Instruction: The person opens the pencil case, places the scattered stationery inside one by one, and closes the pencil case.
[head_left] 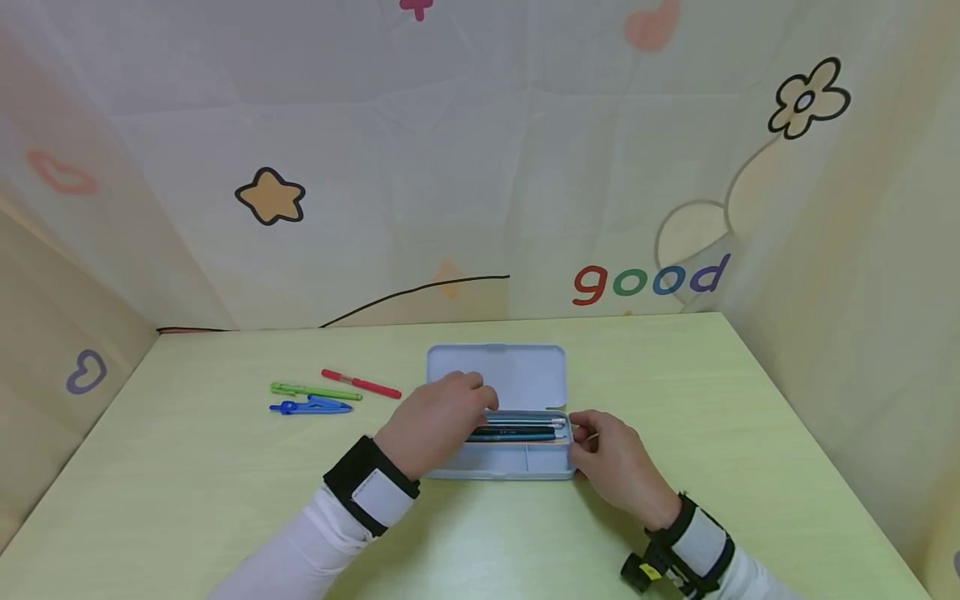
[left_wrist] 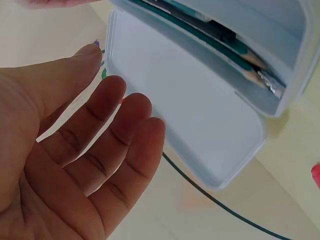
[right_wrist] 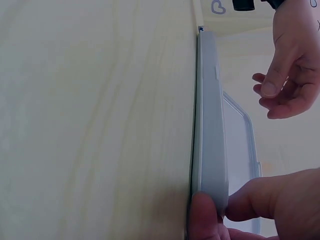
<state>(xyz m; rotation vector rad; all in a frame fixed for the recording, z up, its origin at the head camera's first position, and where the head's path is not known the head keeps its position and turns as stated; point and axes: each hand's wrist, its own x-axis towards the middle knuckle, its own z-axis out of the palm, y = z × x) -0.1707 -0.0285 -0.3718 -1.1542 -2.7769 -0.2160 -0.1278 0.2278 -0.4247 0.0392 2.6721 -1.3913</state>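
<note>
A pale blue pencil case (head_left: 491, 462) lies on the table with its lid (head_left: 517, 371) folded back, away from me. Inside its far compartment are several pencils (head_left: 517, 433), their sharpened tips showing in the left wrist view. My left hand (head_left: 442, 421) hovers over the case's left part, and its fingers (left_wrist: 142, 160) are loosely bent with nothing held, as the left wrist view shows. At the case's right end my right hand (head_left: 618, 458) grips the edge, thumb (right_wrist: 250, 200) on one side and a finger (right_wrist: 202, 215) on the other.
Left of the case lie a red pen (head_left: 362, 383), a light green pen (head_left: 317, 391) and a blue compass (head_left: 311, 406). A printed curtain (head_left: 480, 167) hangs along the far edge and both sides of the table (head_left: 180, 483).
</note>
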